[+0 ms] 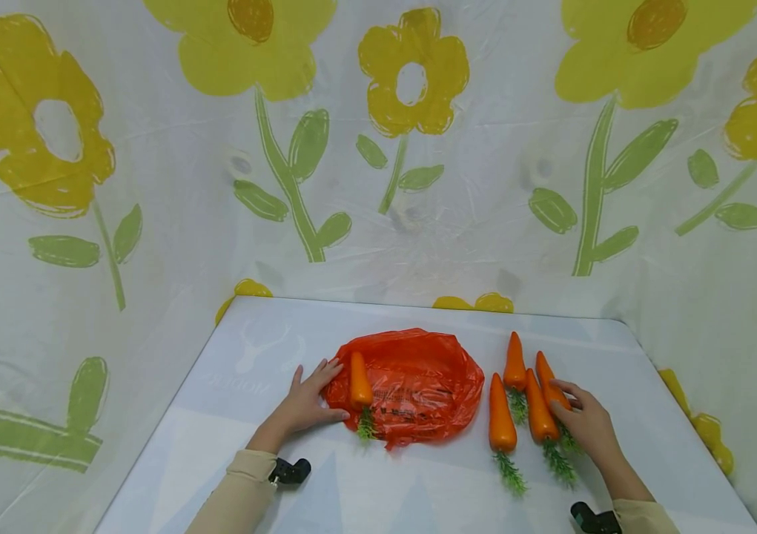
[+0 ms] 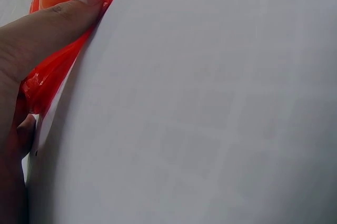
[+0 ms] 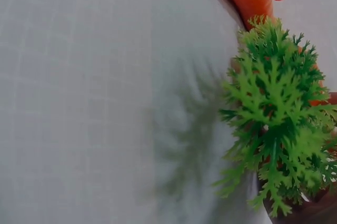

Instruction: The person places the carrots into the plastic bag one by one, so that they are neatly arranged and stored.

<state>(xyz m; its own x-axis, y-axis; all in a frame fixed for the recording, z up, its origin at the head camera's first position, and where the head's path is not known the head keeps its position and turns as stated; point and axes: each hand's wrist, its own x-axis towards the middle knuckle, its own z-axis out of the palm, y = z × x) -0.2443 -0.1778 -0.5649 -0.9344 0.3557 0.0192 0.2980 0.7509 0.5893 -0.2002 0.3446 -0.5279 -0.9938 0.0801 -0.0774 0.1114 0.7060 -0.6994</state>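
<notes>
Carrots (image 1: 502, 419) glossy orange, tapered, feathery green tops: one on crumpled red bag (image 1: 421, 378), four on bench (image 1: 378, 497) right of it. Left hand (image 1: 308, 406), fingers spread, touches bag; right hand (image 1: 588, 424), fingers grasping rightmost carrot (image 1: 546, 371).

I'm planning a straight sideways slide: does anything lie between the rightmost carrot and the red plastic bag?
Yes. Between the rightmost carrot and the red plastic bag lie the middle front carrot, the left front carrot and the far carrot. Nothing visible blocks the way above them.
</notes>
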